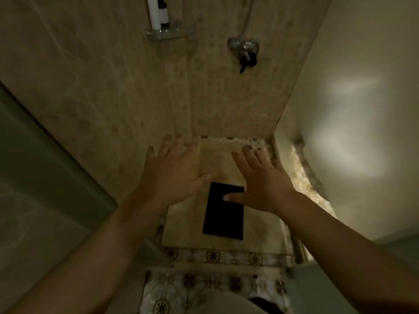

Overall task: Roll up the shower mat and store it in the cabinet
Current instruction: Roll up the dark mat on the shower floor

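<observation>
A black rectangular shower mat (223, 214) lies flat on the beige shower floor (181, 232), in the middle of the stall. My left hand (175, 171) hovers above the mat's far left corner, fingers spread, holding nothing. My right hand (263, 180) is spread above the mat's far right corner, its thumb over the black surface. Whether either hand touches the mat cannot be told. No cabinet is in view.
Tiled walls close the stall at the left and far end. A tap (244, 51) and a small shelf (170, 32) with bottles hang on the far wall. A pale curved panel (353, 132) stands at the right. A patterned tile strip (226, 257) edges the near floor.
</observation>
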The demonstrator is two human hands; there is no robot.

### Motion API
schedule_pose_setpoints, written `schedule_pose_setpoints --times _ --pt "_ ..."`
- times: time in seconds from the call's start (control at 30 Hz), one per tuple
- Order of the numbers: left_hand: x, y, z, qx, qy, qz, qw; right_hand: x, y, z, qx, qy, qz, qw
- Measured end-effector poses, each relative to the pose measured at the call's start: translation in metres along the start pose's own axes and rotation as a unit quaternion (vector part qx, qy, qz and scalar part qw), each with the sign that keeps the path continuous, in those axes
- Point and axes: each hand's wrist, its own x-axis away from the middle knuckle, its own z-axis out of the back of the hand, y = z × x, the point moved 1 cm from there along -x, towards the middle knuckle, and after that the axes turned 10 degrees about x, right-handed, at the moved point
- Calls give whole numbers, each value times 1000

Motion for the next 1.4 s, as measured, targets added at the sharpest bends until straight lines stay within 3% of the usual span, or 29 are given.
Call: schedule_pose_setpoints --times 0.2,0.53,0.87,1.0,1.4 --pt "5 -17 -43 45 -68 -2 997 -17 -5 -55 -34 -96 44 994" --pt "-30 -20 -89 61 -188 82 977 -86 24 -117 -25 -227 137 964" --pt "-88 -18 -111 84 -202 84 972 -149 68 -126 3 -258 169 951" --pt "-125 -28 -119 18 -203 78 976 -178 76 -125 -6 -257 157 953" --pt "-324 -127 -149 6 -265 84 961 -352 80 -130 -4 -290 114 950"
